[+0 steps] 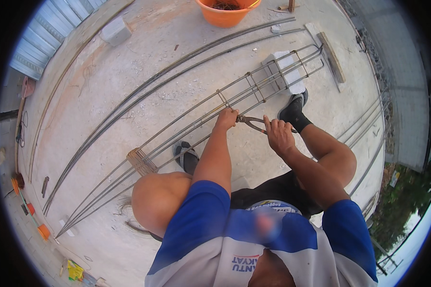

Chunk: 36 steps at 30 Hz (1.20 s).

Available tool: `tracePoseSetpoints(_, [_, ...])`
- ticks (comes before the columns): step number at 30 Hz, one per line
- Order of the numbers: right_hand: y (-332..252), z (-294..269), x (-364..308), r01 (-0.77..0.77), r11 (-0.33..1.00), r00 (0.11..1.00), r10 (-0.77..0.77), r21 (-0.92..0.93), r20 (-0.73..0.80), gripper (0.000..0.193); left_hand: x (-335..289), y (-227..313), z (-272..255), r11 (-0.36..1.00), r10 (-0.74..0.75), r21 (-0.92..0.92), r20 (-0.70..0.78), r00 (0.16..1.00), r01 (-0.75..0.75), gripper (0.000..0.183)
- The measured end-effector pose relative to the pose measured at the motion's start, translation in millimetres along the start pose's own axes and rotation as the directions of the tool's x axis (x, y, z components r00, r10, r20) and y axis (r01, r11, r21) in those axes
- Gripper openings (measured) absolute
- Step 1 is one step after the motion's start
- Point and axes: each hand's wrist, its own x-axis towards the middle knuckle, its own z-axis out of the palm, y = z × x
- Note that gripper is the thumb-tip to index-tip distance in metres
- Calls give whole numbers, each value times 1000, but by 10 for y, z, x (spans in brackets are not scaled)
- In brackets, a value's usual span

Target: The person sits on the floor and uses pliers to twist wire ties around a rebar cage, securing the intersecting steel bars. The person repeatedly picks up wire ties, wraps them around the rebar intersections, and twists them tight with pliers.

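Note:
A long rebar cage (248,95) of thin steel bars slants across the floor in front of me, with square stirrups (222,98) fixed at intervals toward its right end. My left hand (226,118) is closed at the cage's near bars; what its fingers pinch is hidden. From the right, my right hand (280,136) grips the handles of dark pincers (254,123). Their jaws meet the cage right beside my left fingers. A bundle of loose stirrups (141,161) hangs around the bars farther left, by my knee.
A pale block (292,71) props the cage's right end, near my right foot (294,109). Long loose rebars (143,88) lie beyond the cage. An orange basin (227,16) stands at the far side; wooden boards (331,57) lie at right, another block (116,32) far left.

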Motion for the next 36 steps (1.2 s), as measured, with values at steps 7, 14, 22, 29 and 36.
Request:
tracePoseSetpoints(7, [116,167,121,-10,986,983,-20,164,181,38,48,-30,24,1000,12,4,-11,1000,-12,39])
tracePoseSetpoints(14, [596,523,524,254,957,967,-248,140,-59,29,243,-288,95,947,262,193,0,965,-257,37])
tracePoseSetpoints(22, [726,563,734,337,932,937,-318,134,-145,30,159,-177,70,1000,-6,13,41,999,5,39])
tracePoseSetpoints(29, [375,371,425,99,991,992,-106,95,71,27,77,-105,-5,1000,-19,12,30,999,19,41])
tracePoseSetpoints(36, [158,105,245,-22,1000,994,23,-10,111,47,-1,0,-42,1000,-21,1,31,999,21,39])
